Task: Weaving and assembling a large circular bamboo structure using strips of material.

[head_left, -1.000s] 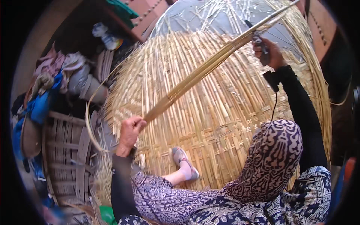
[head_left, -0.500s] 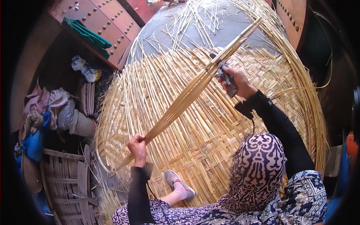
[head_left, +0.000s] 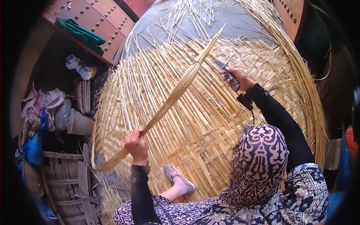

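Closed in a fist, my left hand grips a long flattened reed. The reed slants up across the mat to a narrow tip, and its other end sticks out below my fist to the left. My right hand is wrapped round the dark handle of a short-bladed knife. Its blade points up and left, apart from the reed. Under both hands spreads a large woven reed mat, tightly plaited on the right and near parts. Loose parallel reeds run over its left and middle.
A bundle of long reeds lies along the mat's right edge. Cut reed pieces scatter over the grey floor at the far side. Studded reddish doors, bags and cloths, and a wooden slatted frame stand at left.
The knife has come away from the reed and sits a little to its right. The reed's upper end has swung left and now tapers to one narrow tip. The whole view has shifted slightly.
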A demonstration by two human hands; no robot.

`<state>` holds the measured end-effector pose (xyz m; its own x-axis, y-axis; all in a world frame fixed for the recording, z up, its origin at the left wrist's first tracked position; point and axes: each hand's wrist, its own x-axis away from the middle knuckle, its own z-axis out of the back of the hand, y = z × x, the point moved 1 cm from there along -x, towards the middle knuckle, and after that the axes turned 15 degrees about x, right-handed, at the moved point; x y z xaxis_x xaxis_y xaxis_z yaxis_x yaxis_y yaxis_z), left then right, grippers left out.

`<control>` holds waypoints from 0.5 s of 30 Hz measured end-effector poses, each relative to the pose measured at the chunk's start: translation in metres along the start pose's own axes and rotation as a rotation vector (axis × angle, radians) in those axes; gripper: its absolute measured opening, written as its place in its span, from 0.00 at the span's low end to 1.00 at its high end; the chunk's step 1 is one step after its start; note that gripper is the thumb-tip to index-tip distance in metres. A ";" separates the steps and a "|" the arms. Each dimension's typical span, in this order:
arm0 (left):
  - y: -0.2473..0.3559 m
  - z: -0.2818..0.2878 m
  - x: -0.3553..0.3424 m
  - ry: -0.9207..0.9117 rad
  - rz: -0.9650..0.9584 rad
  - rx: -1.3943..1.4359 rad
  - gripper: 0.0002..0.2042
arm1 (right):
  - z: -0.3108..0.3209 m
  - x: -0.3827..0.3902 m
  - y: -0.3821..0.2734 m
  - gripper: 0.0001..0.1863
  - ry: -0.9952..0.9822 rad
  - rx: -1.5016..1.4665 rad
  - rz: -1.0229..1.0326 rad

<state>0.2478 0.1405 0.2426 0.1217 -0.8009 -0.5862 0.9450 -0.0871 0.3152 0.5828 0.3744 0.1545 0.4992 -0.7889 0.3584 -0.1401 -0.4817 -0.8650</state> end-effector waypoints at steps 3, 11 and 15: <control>-0.002 0.003 0.001 -0.030 0.083 0.041 0.05 | 0.004 -0.003 0.008 0.10 0.078 -0.044 -0.005; -0.018 0.017 0.023 -0.157 0.371 0.266 0.04 | 0.002 -0.030 0.022 0.09 0.083 0.033 0.070; -0.026 0.018 0.030 -0.196 0.415 0.273 0.04 | -0.005 -0.053 0.023 0.09 0.070 0.047 0.064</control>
<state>0.2217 0.1078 0.2305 0.3849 -0.8942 -0.2286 0.7131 0.1309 0.6887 0.5486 0.4034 0.1173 0.4295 -0.8430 0.3238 -0.1289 -0.4122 -0.9019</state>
